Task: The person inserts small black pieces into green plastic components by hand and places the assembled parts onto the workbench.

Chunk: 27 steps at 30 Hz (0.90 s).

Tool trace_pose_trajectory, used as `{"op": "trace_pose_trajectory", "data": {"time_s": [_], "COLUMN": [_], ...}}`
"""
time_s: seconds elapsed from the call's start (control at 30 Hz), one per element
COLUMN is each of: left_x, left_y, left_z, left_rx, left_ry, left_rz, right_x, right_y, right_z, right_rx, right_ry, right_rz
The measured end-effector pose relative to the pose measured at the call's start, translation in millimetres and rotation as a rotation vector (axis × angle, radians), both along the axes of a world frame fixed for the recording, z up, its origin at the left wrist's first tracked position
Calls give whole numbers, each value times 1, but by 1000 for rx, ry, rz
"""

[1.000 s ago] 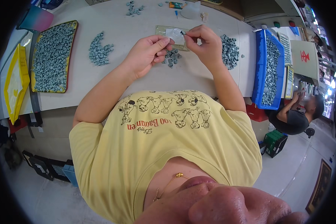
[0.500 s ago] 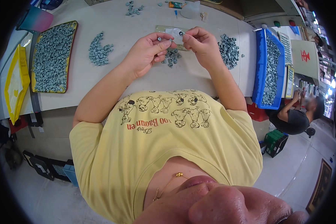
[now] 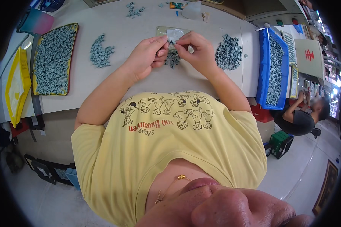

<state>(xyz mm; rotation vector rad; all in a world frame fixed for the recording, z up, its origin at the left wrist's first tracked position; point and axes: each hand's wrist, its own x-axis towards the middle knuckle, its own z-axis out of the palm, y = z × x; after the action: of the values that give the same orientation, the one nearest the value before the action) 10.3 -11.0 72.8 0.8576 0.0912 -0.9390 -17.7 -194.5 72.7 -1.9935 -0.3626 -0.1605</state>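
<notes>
My left hand (image 3: 146,56) is closed in a pinch above the table, fingers curled; whatever lies in its fingertips is mostly hidden. Close beside it, my right hand (image 3: 199,51) pinches a small dark blue-green piece (image 3: 172,42), and the fingertips of both hands almost meet there. Under and beyond the fingers lies a flat tan plate (image 3: 161,31) with a whitish sheet and a clear round item (image 3: 177,33) on it. Just below the hands sits a small heap of blue-green stone-like pieces (image 3: 172,59), partly covered by them.
Loose blue-green piles lie left (image 3: 101,53) and right (image 3: 229,53). A full yellow-rimmed tray (image 3: 51,60) and a yellow frame (image 3: 17,87) are at far left, a blue bin (image 3: 263,72) at right. A glue-like tube (image 3: 177,5) lies at the back. Another person (image 3: 299,119) sits at right.
My right hand has moved left and slightly down, bringing its small piece to my left fingertips. The left fingers have drawn closer together, and the round piece seen there is now hidden.
</notes>
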Motion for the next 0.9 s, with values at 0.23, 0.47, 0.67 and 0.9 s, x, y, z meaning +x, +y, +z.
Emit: {"op": "trace_pose_trajectory", "data": {"time_s": [0.23,0.47,0.67,0.9], "left_x": [-1,-1,-1,-3], "left_y": [1,-2,-3,-6], "left_z": [2,0,-1,2], "left_rx": [11,28,38,42], "left_ry": [-45,-48,-51,-54], "left_rz": [-26,-38,-47,-54], "right_x": [-1,0,2,3], "right_y": [5,3,1,-3], "right_z": [6,5,0,-4], "right_rx": [-74,-111,-200,-248], "right_ry": [-222,-335,-458,-547], "right_rz": [-41,-64,-31,13]}}
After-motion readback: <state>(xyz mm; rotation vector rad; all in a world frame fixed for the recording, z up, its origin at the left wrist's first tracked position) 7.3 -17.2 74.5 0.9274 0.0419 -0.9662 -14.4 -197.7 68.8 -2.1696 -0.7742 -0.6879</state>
